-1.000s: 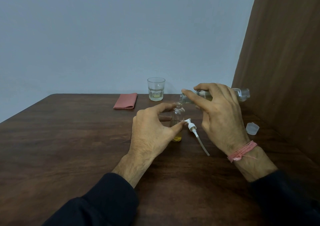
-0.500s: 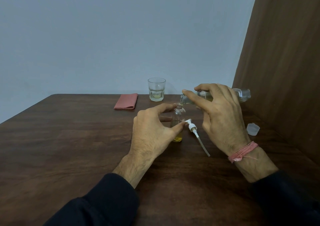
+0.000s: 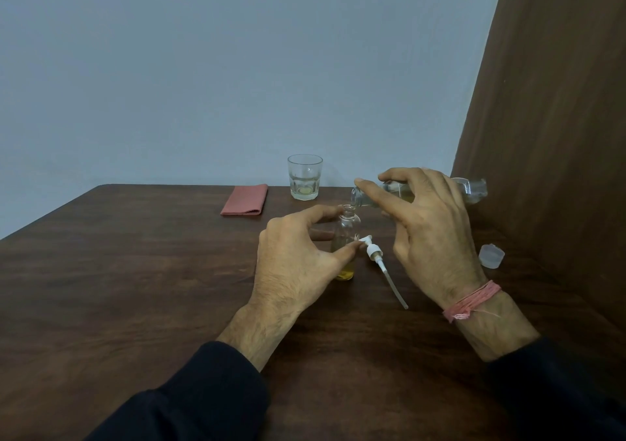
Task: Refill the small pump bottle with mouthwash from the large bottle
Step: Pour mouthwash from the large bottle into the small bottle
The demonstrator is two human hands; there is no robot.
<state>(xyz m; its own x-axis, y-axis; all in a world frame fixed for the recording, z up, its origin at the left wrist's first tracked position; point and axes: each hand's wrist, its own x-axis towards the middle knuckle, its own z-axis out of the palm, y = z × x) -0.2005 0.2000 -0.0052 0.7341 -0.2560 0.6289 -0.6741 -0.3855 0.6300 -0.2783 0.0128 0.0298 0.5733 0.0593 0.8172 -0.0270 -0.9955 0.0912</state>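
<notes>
- Small pump bottle (image 3: 346,234) stands upright at table (image 3: 135,288) centre, a little yellow liquid at its bottom.
- Left hand (image 3: 298,264) curls thumb and fingers round it, steadying it.
- Right hand (image 3: 430,234) grips the large bottle (image 3: 471,190), tipped flat, mouth at the small bottle's 12 o'clock opening.
- Pump head (image 3: 374,251) lies at 3 o'clock; cap (image 3: 491,255) farther right; glass (image 3: 305,178) and cloth (image 3: 244,200) at 11 o'clock.

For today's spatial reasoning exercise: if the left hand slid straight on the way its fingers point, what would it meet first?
The small bottle, which the left hand already holds; beyond it probably the pump, though depth is unclear.
</notes>
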